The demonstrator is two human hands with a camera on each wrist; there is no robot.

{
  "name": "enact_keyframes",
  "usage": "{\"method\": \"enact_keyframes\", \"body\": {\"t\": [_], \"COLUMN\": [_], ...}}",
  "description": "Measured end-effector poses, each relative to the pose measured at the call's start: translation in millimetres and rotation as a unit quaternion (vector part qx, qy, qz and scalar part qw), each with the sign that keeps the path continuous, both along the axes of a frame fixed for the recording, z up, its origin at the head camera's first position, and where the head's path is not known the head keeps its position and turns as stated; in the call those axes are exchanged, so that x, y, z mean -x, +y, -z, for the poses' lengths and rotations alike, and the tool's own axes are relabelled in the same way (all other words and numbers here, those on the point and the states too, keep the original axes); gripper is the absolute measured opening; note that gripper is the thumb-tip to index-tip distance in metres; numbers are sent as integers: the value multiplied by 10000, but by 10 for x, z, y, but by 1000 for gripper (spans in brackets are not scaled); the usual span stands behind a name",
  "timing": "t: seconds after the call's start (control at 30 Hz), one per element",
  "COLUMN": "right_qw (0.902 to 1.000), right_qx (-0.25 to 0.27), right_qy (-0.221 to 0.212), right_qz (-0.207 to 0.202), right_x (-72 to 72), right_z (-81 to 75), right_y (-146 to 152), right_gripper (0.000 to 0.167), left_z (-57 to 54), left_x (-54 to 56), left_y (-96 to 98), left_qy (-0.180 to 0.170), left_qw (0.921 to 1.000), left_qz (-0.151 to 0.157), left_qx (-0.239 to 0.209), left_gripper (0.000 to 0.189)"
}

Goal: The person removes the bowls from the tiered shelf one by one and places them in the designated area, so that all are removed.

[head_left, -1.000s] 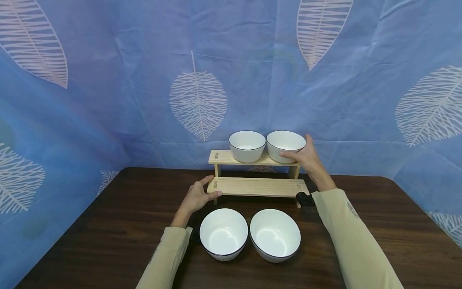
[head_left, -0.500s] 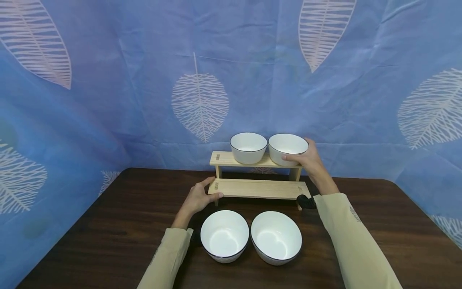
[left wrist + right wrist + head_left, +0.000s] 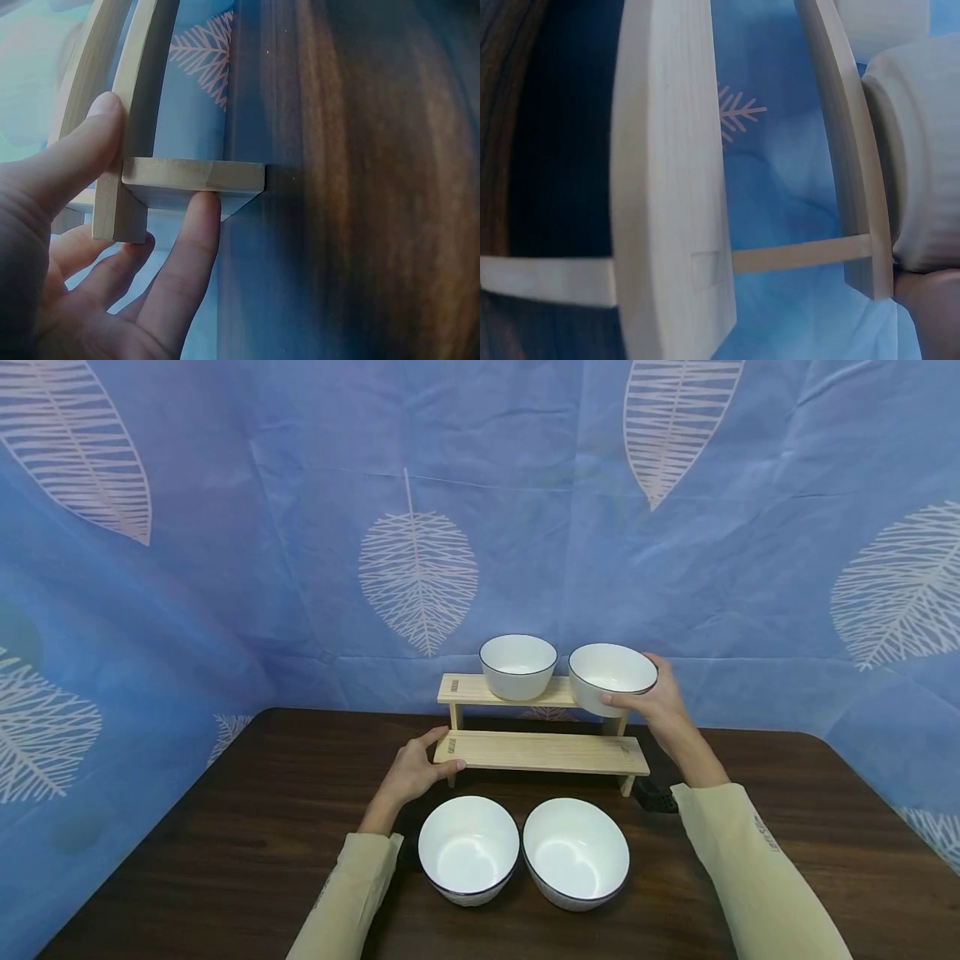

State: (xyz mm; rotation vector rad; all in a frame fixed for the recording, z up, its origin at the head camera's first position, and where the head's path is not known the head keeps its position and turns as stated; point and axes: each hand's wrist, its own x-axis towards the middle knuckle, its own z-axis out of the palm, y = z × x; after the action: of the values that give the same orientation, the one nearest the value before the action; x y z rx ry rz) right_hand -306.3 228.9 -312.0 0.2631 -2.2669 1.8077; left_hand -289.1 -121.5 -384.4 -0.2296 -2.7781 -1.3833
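Observation:
A two-step wooden stand (image 3: 540, 752) is at the back of the table. My left hand (image 3: 411, 770) grips the left end of its lower shelf; in the left wrist view the thumb (image 3: 90, 139) lies on the board and a finger touches the leg. With my right hand (image 3: 663, 697) I hold a white bowl (image 3: 611, 672) by its right side, at the right end of the upper shelf. The bowl tilts slightly toward me, overlapping the shelf's front edge. Another white bowl (image 3: 517, 667) sits on the upper shelf to its left.
Two more white dark-rimmed bowls, a left one (image 3: 468, 852) and a right one (image 3: 576, 853), stand side by side on the dark wooden table (image 3: 195, 843) in front of the stand. A blue leaf-patterned cloth (image 3: 300, 568) hangs behind it.
My right hand has drawn its bowl to the right and toward me, opening a gap from the other upper bowl. My left hand stays on the lower shelf.

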Motion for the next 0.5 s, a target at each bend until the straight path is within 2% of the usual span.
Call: {"method": "enact_keyframes", "body": {"t": [0.5], "right_qw": [9996], "right_qx": [-44], "right_qy": [249], "right_qz": [-140], "right_x": [-214], "right_z": [48], "right_y": [140], "right_gripper": [100], "left_z": [-5], "left_x": [-13], "left_y": [4], "left_qy": [-24], "left_qw": [10000], "left_qz": [22], "left_qx": [-48], "left_gripper": [72]}}
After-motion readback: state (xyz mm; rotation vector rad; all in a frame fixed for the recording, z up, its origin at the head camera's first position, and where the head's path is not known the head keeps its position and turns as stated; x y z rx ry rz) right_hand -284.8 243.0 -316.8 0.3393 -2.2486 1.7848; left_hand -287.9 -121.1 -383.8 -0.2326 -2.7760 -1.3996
